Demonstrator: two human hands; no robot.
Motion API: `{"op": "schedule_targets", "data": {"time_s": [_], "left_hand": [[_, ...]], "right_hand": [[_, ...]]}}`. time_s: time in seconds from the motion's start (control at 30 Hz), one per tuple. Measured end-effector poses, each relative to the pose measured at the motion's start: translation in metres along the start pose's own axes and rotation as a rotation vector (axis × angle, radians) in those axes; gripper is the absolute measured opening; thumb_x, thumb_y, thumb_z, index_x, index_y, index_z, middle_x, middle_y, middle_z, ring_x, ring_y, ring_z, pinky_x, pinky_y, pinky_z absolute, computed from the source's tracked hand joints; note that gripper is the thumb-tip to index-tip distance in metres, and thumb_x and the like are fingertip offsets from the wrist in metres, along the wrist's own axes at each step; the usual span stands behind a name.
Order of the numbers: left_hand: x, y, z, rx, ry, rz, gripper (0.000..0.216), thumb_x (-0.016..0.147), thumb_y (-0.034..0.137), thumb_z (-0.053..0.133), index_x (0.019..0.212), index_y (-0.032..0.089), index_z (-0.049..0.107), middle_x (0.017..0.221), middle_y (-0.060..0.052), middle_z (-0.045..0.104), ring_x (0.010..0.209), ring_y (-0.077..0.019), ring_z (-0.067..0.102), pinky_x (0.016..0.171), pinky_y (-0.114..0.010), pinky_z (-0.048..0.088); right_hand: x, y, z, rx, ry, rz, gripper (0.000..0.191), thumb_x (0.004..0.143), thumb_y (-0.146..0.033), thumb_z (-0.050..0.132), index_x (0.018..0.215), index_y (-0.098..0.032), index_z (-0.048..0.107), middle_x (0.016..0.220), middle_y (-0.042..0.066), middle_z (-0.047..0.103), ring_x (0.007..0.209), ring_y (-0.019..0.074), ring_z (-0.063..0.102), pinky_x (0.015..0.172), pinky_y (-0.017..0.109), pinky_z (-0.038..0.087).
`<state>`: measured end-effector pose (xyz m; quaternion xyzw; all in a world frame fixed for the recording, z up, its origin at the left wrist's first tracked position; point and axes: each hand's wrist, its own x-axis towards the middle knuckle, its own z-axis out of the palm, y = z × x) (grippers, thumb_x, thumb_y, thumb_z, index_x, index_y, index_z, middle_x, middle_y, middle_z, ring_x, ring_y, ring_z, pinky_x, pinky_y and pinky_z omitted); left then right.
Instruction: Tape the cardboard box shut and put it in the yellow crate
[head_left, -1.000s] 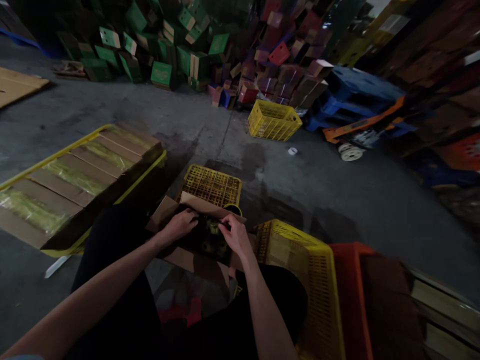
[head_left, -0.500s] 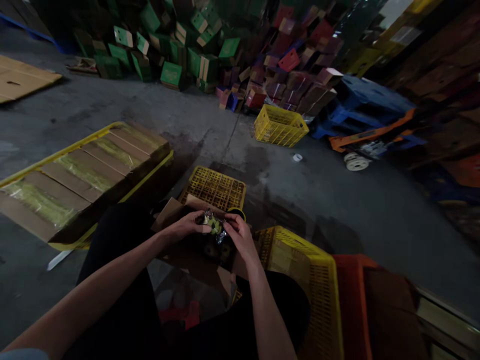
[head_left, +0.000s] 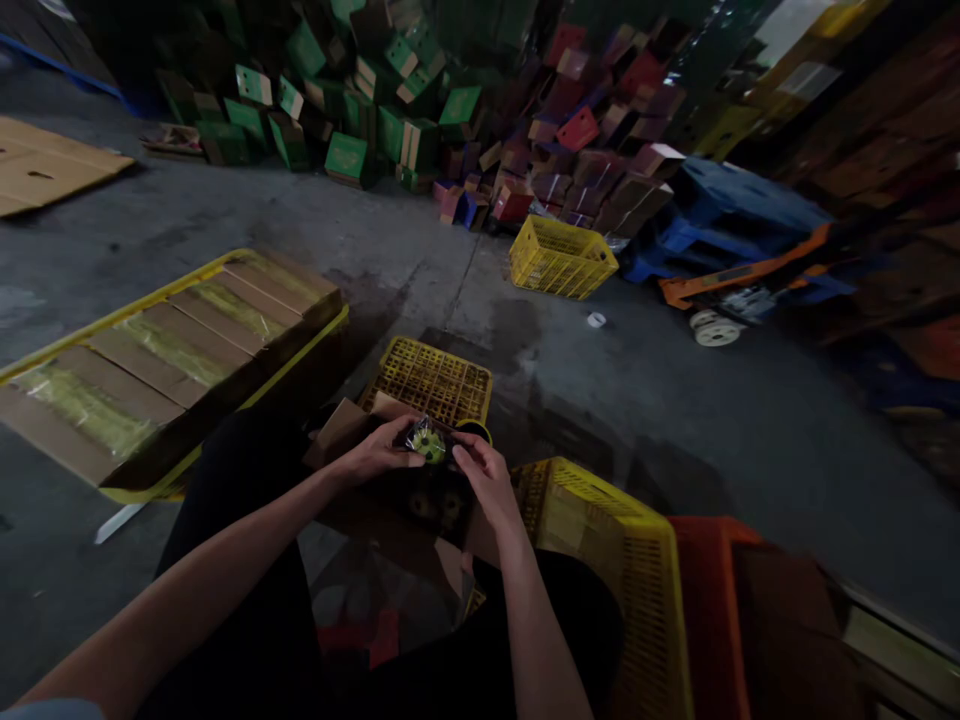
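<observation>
Between my hands is a small pack (head_left: 429,443) in shiny clear plastic, with a round yellow-green piece and dark spots inside. I cannot make out what that piece is. My left hand (head_left: 384,448) grips the pack's left side, thumb below and fingers behind. My right hand (head_left: 484,468) has its thumb and fingertips closed at the pack's right edge. Below both hands stands an open cardboard box (head_left: 337,432) with raised flaps. Several pale round things with dark centres (head_left: 435,506) lie dimly inside it.
An upturned yellow crate (head_left: 435,378) sits just beyond the box. Left, a yellow-edged crate holds taped cartons (head_left: 172,345). Another yellow crate (head_left: 637,520) and a red crate (head_left: 709,590) flank my right knee. Farther off are green boxes (head_left: 349,155) and an orange pallet jack (head_left: 742,265).
The pack has been turned so its round yellow-green face shows more fully. My right fingers have shifted slightly towards its right edge, and the loose plastic below it no longer shows.
</observation>
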<state>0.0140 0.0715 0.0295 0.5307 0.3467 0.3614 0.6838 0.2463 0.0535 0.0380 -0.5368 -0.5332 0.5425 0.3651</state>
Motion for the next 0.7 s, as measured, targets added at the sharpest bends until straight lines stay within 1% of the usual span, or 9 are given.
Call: {"op": "schedule_targets", "data": {"time_s": [0.1, 0.17, 0.27, 0.33, 0.4, 0.47, 0.57, 0.63, 0.7], "left_hand": [[-0.002, 0.006, 0.001, 0.001, 0.007, -0.020, 0.067, 0.076, 0.041, 0.081, 0.132, 0.016, 0.055, 0.124, -0.011, 0.065, 0.112, -0.0268, 0.061, 0.096, -0.037, 0.047], [-0.003, 0.008, 0.001, -0.014, 0.013, -0.038, 0.068, 0.075, 0.042, 0.081, 0.133, 0.016, 0.055, 0.123, -0.011, 0.066, 0.111, -0.0271, 0.062, 0.097, -0.038, 0.047], [-0.003, 0.007, 0.000, -0.043, 0.037, -0.081, 0.066, 0.075, 0.045, 0.081, 0.129, 0.015, 0.058, 0.119, -0.011, 0.068, 0.109, -0.0277, 0.063, 0.096, -0.039, 0.048], [-0.002, 0.004, -0.001, -0.098, 0.058, -0.125, 0.066, 0.076, 0.049, 0.080, 0.128, 0.015, 0.059, 0.121, -0.012, 0.068, 0.111, -0.0289, 0.064, 0.096, -0.040, 0.050], [-0.001, 0.001, -0.001, -0.182, 0.059, -0.173, 0.067, 0.079, 0.053, 0.077, 0.130, 0.015, 0.058, 0.122, -0.014, 0.067, 0.111, -0.0298, 0.065, 0.093, -0.041, 0.052], [0.000, -0.002, -0.001, -0.242, 0.044, -0.209, 0.065, 0.083, 0.056, 0.072, 0.129, 0.013, 0.058, 0.119, -0.016, 0.068, 0.105, -0.0291, 0.067, 0.089, -0.041, 0.055], [-0.001, -0.003, 0.000, -0.236, 0.020, -0.207, 0.061, 0.087, 0.057, 0.066, 0.128, 0.013, 0.060, 0.115, -0.016, 0.069, 0.100, -0.0266, 0.069, 0.083, -0.036, 0.056], [-0.002, -0.002, 0.001, -0.211, -0.014, -0.200, 0.059, 0.088, 0.055, 0.065, 0.131, 0.015, 0.060, 0.117, -0.014, 0.069, 0.102, -0.0263, 0.068, 0.080, -0.033, 0.056], [-0.003, 0.001, 0.002, -0.168, -0.061, -0.187, 0.058, 0.088, 0.052, 0.067, 0.136, 0.021, 0.058, 0.123, -0.012, 0.067, 0.110, -0.0268, 0.065, 0.080, -0.031, 0.055]], "right_hand": [[-0.001, -0.004, 0.001, 0.011, -0.032, -0.003, 0.041, 0.088, -0.048, 0.063, 0.122, -0.025, 0.064, 0.119, 0.007, 0.070, 0.105, 0.0242, 0.069, 0.086, 0.038, 0.060], [-0.002, -0.006, 0.002, 0.015, -0.055, -0.034, 0.044, 0.088, -0.046, 0.064, 0.127, -0.027, 0.062, 0.125, 0.006, 0.069, 0.110, 0.0247, 0.067, 0.088, 0.038, 0.059], [-0.003, -0.009, 0.003, -0.029, -0.078, -0.096, 0.045, 0.088, -0.043, 0.065, 0.130, -0.028, 0.061, 0.133, 0.005, 0.065, 0.117, 0.0245, 0.064, 0.096, 0.039, 0.055], [-0.003, -0.009, 0.003, -0.078, -0.074, -0.114, 0.043, 0.088, -0.043, 0.065, 0.128, -0.028, 0.063, 0.133, 0.005, 0.065, 0.119, 0.0242, 0.063, 0.101, 0.040, 0.052], [-0.004, -0.008, 0.003, -0.113, -0.050, -0.109, 0.039, 0.089, -0.043, 0.064, 0.125, -0.028, 0.066, 0.128, 0.005, 0.068, 0.117, 0.0243, 0.064, 0.102, 0.040, 0.051], [-0.004, -0.008, 0.003, -0.116, -0.038, -0.096, 0.038, 0.089, -0.044, 0.064, 0.123, -0.027, 0.067, 0.126, 0.005, 0.069, 0.114, 0.0244, 0.065, 0.100, 0.040, 0.053], [-0.004, -0.009, 0.004, -0.068, -0.063, -0.074, 0.043, 0.090, -0.046, 0.062, 0.129, -0.028, 0.063, 0.128, 0.005, 0.068, 0.114, 0.0250, 0.066, 0.093, 0.039, 0.057], [-0.005, -0.009, 0.006, -0.024, -0.065, -0.052, 0.047, 0.090, -0.047, 0.062, 0.133, -0.028, 0.059, 0.129, 0.006, 0.067, 0.113, 0.0252, 0.066, 0.088, 0.037, 0.059], [-0.005, -0.008, 0.007, 0.031, -0.057, -0.025, 0.052, 0.090, -0.047, 0.061, 0.138, -0.028, 0.054, 0.130, 0.007, 0.067, 0.114, 0.0253, 0.066, 0.083, 0.036, 0.061]]}}
